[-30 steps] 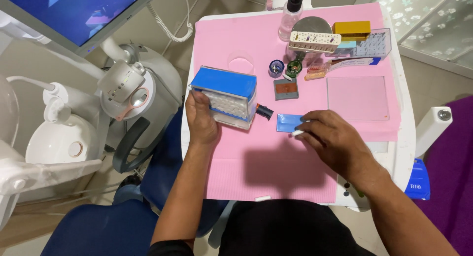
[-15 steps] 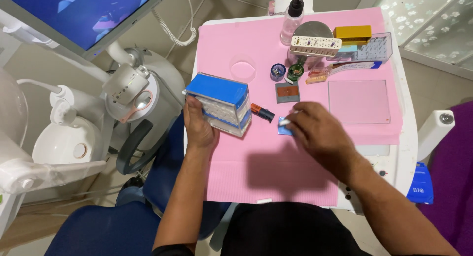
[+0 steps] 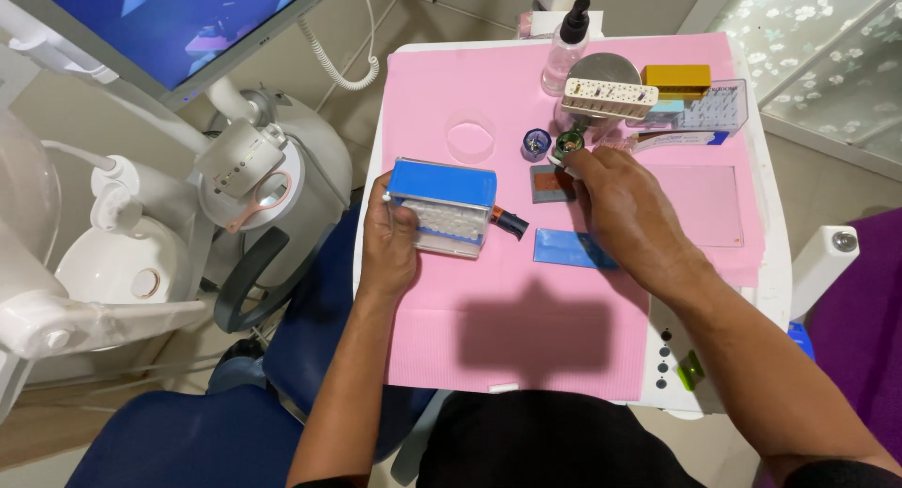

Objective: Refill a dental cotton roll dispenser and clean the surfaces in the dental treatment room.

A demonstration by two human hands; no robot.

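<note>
A single head-worn camera looked steeply down from above the person's own forearms, facing forward over the white worktop [image 3: 780, 263] covered by a pink paper sheet [image 3: 526, 328]. It sat close, both hands filling mid-frame, with a flat blue-lit monitor screen [image 3: 178, 23] at upper left.

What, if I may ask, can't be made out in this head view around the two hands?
- Right hand: its fingertips cover whatever they touch beside the small green pot; a grip cannot be confirmed.
- Blue flat packet: its right end is hidden under that hand.
- Blue-lidded box: its left side is covered by the left hand; the white contents are too small to identify.
</note>
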